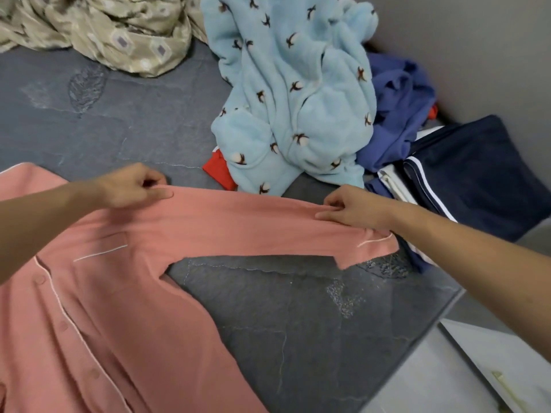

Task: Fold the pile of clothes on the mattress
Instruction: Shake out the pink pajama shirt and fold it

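A pink shirt (113, 308) lies flat on the near left of the grey mattress (298, 317), one sleeve (253, 228) stretched out to the right. The left hand (134, 186) pinches the sleeve at the shoulder; the right hand (351, 208) pinches it near the cuff. Farther off lies the unfolded pile: a light blue fleece (292, 93), something red (219, 171), purple cloth (399, 111). A navy garment (477, 174) lies at the right, a beige sheet (98, 28) at far left.

Grey mattress (298, 308) bears pink shirt (119, 308) and clothes pile (298, 84).
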The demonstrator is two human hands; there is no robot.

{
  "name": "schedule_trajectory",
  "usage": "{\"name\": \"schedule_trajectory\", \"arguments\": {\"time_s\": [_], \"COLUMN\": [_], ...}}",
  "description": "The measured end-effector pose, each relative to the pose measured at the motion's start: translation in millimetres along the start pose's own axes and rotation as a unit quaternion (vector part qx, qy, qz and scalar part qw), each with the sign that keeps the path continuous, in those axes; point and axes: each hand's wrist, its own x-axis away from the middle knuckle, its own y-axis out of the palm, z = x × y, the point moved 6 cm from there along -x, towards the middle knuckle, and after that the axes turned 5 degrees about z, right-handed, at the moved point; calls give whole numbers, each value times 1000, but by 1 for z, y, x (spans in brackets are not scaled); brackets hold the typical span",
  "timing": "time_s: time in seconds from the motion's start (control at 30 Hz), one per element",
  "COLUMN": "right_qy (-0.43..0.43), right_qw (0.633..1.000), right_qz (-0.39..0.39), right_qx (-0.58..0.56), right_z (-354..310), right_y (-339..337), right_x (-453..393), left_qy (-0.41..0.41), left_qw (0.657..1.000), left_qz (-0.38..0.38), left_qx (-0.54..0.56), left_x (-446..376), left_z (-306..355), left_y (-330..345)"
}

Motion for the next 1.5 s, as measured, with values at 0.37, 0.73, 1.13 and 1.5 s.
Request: {"name": "schedule_trajectory", "arguments": {"time_s": [0.37,0.73,1.13,1.5], "right_qy": [69,66,-44,11], "right_qw": [983,960,941,941], "right_qz": [41,150,237,283], "right_qx": [167,229,237,187], "right_z": [49,86,58,4], "right_y": [-5,-16,68,79], "right_x": [24,47,55,47], "left_qy": [-31,-74,30,-61], "left_qw": [987,939,953,957], "left_qz": [128,252,228,211], "left_qx": [-94,-223,-199,-190], "left_x": [-6,-7,31,58], "left_z": [11,16,77,65], "left_y": [8,13,128,120]}}
